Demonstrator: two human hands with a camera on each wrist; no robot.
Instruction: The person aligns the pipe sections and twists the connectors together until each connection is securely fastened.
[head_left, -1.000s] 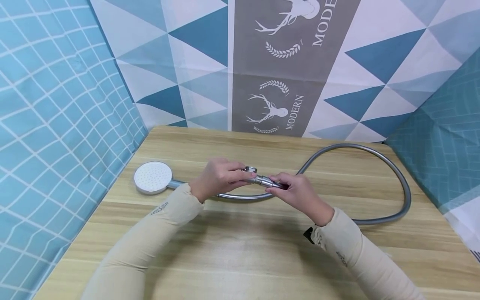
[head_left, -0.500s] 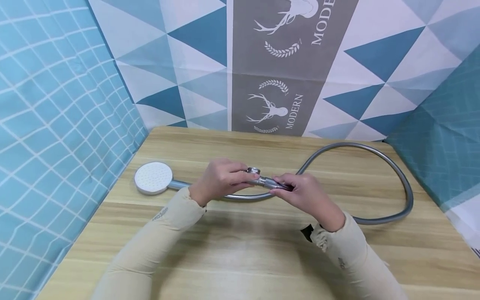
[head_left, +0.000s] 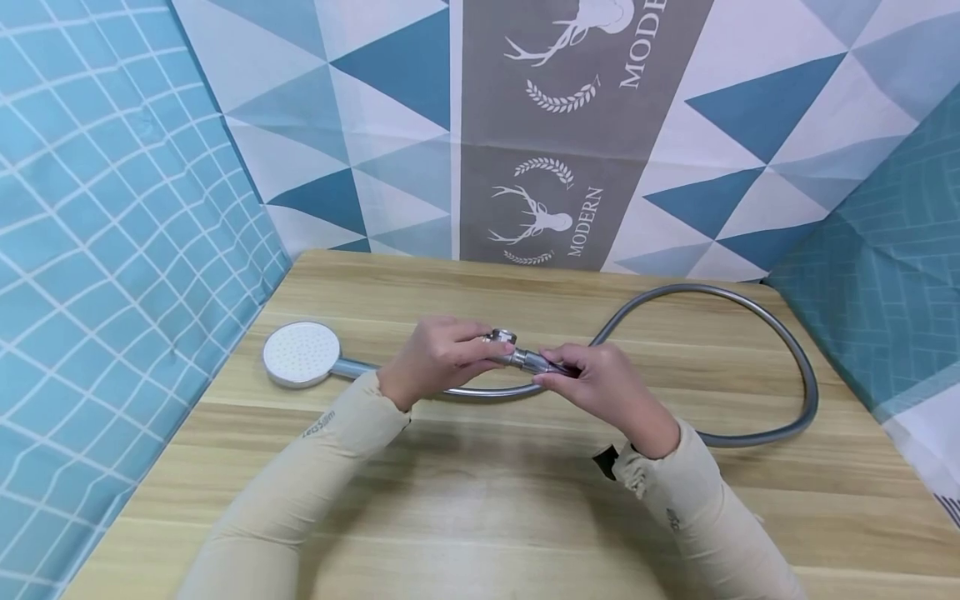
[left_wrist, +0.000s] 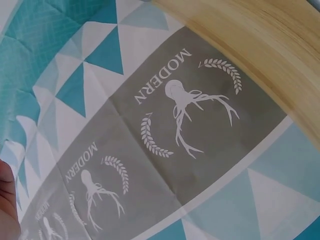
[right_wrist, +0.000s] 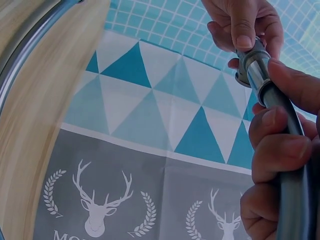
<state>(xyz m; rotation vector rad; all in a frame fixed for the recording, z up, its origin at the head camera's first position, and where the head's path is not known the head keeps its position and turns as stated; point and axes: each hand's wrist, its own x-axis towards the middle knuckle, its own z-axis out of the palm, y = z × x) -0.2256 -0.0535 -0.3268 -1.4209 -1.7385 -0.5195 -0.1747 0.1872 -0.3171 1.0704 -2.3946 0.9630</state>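
A metal fitting point(head_left: 505, 337) meets the connector point(head_left: 534, 362) of a hose above a wooden table point(head_left: 480, 517).
The left hand point(head_left: 441, 354) pinches the fitting; the right hand point(head_left: 600, 379) grips the hose point(head_left: 682, 288) by the connector, though how snugly they join is hard to tell. The hose loops out to the right; the shower head point(head_left: 302, 354) lies face up at left, its handle partly hidden behind the left arm.

The head view looked forward and down across the tabletop point(head_left: 465, 533) from above. The left wrist view faced the deer-print panel point(left_wrist: 165, 130), tabletop at upper right. The right wrist view sighted along the hose point(right_wrist: 295, 205), close at lower right. All shared the panel.
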